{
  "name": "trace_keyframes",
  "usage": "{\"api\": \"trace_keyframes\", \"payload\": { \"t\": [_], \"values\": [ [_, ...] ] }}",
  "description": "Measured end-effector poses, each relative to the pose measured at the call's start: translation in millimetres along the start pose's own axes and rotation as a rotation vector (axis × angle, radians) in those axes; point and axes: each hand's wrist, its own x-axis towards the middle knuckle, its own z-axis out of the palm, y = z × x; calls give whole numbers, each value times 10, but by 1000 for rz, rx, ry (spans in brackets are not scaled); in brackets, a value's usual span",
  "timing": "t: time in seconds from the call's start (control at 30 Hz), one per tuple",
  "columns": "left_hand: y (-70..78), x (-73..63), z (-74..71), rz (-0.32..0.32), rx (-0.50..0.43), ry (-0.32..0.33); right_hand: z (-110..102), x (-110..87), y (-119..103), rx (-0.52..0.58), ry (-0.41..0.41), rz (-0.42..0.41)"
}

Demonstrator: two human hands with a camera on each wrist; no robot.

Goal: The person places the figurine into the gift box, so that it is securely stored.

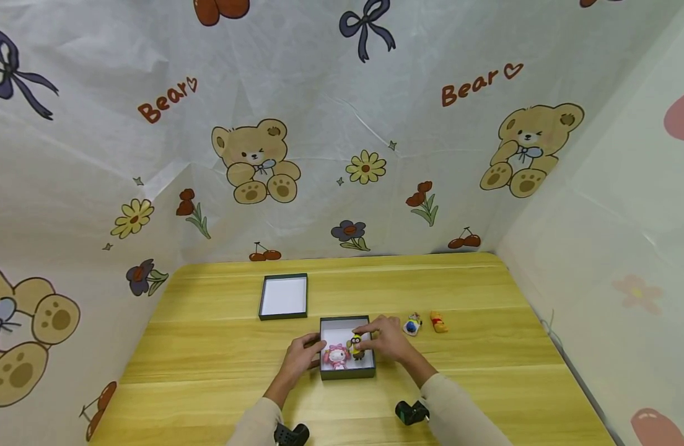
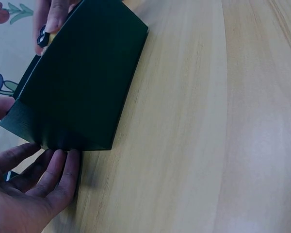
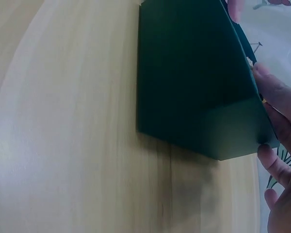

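Observation:
A dark green box [image 1: 347, 374] with a white inside stands open on the table in the head view. My left hand [image 1: 300, 356] holds its left wall, thumb at the rim and fingers [image 2: 53, 174] against the outside. Over the box's right side, my right hand [image 1: 391, 339] pinches a small yellow Minion figure [image 1: 355, 349] between thumb and fingers. Beside that figure, a pink character figure [image 1: 337, 357] with a white face lies inside the box. The box wall [image 3: 194, 73] hides most of the Minion in both wrist views.
Behind the box to the left lies a shallow dark-rimmed lid [image 1: 284, 296], white side up. To the right are a small blue-and-white figure [image 1: 412, 324] and an orange bear figure [image 1: 438, 322]. A patterned cloth [image 1: 320, 124] hangs behind the wooden table [image 1: 208, 347].

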Motion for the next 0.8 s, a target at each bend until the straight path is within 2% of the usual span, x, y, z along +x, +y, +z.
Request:
{"api": "trace_keyframes", "payload": {
  "t": [0.57,0.8],
  "values": [
    [-2,-7,6,3,-3,-2,63,49,42,21,-21,10],
    [8,-2,12,-4,-1,8,100,32,51,-84,-12,-6]
  ]
}}
